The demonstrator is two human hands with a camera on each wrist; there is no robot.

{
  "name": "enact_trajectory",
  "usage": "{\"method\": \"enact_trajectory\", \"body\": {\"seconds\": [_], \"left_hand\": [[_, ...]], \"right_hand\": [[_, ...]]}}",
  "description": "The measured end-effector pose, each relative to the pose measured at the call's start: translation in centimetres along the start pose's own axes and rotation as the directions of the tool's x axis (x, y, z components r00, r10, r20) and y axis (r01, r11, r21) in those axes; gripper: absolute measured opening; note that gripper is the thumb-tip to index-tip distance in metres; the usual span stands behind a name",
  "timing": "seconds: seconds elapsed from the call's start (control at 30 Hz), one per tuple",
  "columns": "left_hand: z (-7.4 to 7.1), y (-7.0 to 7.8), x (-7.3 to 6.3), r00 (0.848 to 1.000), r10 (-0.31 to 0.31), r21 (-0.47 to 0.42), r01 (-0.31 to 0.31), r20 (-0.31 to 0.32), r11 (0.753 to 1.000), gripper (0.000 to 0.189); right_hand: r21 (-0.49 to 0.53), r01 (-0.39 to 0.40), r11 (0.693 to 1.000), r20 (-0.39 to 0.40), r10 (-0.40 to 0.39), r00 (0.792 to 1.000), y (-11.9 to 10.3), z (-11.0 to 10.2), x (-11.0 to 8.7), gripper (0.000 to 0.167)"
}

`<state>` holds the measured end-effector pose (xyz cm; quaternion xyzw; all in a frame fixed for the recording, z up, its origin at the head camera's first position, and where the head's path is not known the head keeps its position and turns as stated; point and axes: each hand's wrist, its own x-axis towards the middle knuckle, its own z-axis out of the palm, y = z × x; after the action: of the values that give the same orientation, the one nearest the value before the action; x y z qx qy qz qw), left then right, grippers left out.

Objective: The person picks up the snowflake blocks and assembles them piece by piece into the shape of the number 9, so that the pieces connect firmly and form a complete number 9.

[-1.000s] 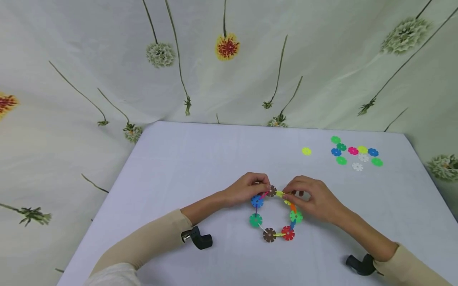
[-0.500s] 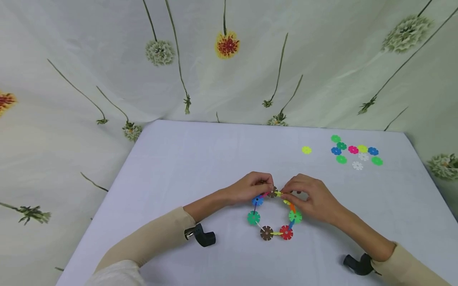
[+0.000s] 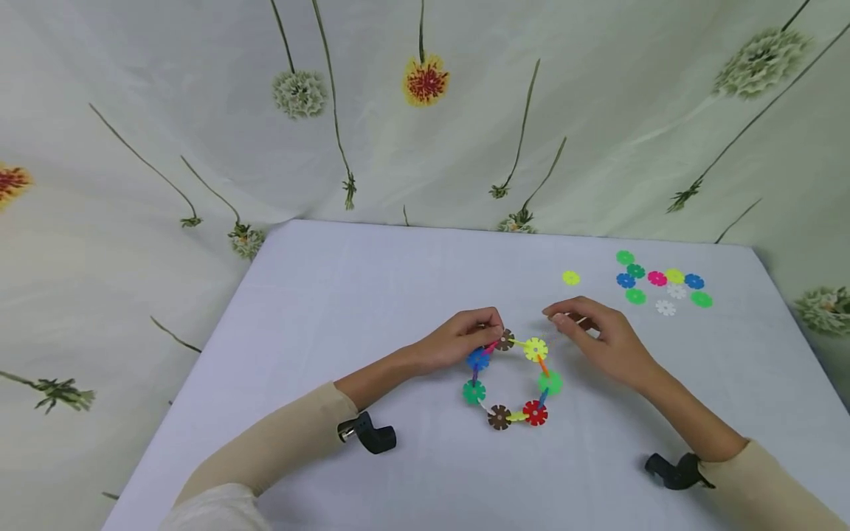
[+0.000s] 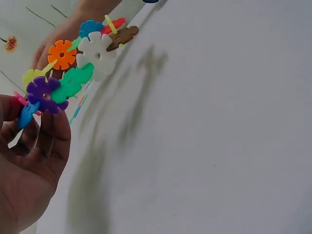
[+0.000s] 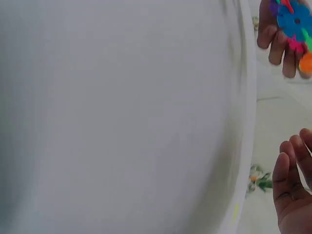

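A ring of interlocking flower-shaped plastic discs [image 3: 474, 391] hangs from my left hand [image 3: 446, 341] in the head view, the thumb and fingers pinching its upper left part close to a brown disc [image 3: 507, 340]. Yellow, green, red, blue and brown discs alternate with others set edge-on. In the left wrist view the ring's white disc [image 4: 97, 56] and purple disc [image 4: 46, 95] face the camera, and the ring's shadow falls on the table. To the ring's upper right, apart from the yellow disc [image 3: 536, 349], my right hand [image 3: 607, 343] has loosely bent fingers and nothing shows between them.
Loose discs in several colours, among them a pink disc [image 3: 657, 279] and a white disc [image 3: 665, 308], lie at the back right of the white table [image 3: 372, 280]. A single yellow disc [image 3: 570, 278] lies left of them. Behind the table hangs a flower-print cloth [image 3: 465, 147].
My right hand has let go of the ring beside the yellow disc and moved up and right. The left hand still pinches the ring, which has risen slightly in view, its yellow disc now uncovered.
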<state>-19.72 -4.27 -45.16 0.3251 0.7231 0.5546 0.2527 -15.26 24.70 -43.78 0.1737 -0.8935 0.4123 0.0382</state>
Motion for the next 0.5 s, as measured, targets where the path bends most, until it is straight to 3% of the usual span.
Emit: {"method": "enact_trajectory", "body": {"seconds": [0.1,0.27,0.37,0.5], "left_hand": [[-0.3,-0.2,-0.4,1.0,0.008,-0.028,-0.008,-0.001,1.0,0.015],[-0.5,0.0,-0.9,1.0,0.006,-0.001,-0.006,-0.019,1.0,0.012],[-0.5,0.2,-1.1,1.0,0.001,0.011,-0.001,-0.016,1.0,0.013],[-0.6,0.6,-1.2,1.0,-0.015,0.02,0.015,-0.016,1.0,0.012]], "right_hand": [[-0.037,-0.113,0.993,-0.012,0.112,0.994,1.8,-0.9,1.5,0.028],[-0.115,-0.281,0.953,-0.015,0.281,0.959,4.3,-1.7,4.4,0.041],[-0.186,-0.325,0.927,-0.017,0.327,0.945,5.2,-1.7,6.1,0.048],[-0.271,-0.322,0.907,0.001,0.335,0.942,5.5,-1.5,7.7,0.049]]}}
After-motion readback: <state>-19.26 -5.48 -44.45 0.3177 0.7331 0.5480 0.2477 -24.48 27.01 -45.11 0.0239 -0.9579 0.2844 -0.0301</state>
